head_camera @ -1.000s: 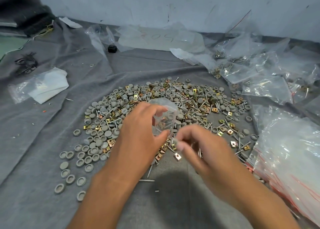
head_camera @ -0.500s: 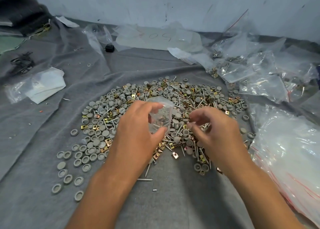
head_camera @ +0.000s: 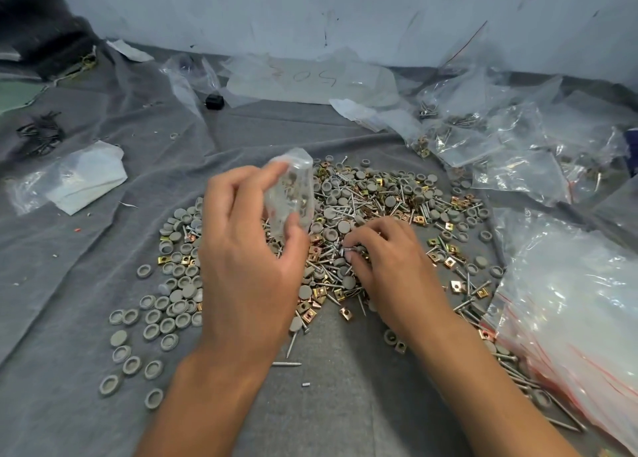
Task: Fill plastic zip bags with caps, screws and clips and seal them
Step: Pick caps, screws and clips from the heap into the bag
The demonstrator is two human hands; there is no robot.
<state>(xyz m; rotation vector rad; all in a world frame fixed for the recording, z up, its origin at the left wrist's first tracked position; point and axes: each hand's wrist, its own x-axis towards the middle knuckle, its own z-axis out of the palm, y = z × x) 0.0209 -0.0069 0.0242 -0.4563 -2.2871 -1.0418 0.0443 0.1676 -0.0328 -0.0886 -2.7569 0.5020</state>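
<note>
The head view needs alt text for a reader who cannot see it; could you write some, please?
The left hand holds a small clear zip bag above a pile of grey caps, screws and brass clips on grey cloth, while the right hand picks among them.

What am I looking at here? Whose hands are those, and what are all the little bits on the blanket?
There is no machine here, just a person. The picture comes from a camera worn on their head, looking down, so you see what they see. The left hand holds up a small clear zip bag with a few pieces already inside. The right hand reaches into the pile, fingers curled around pieces it is picking. The pile on the grey cloth is a mix of round grey caps, silver screws and small gold clips. More plastic bags lie at the right, some with parts in them.
</note>
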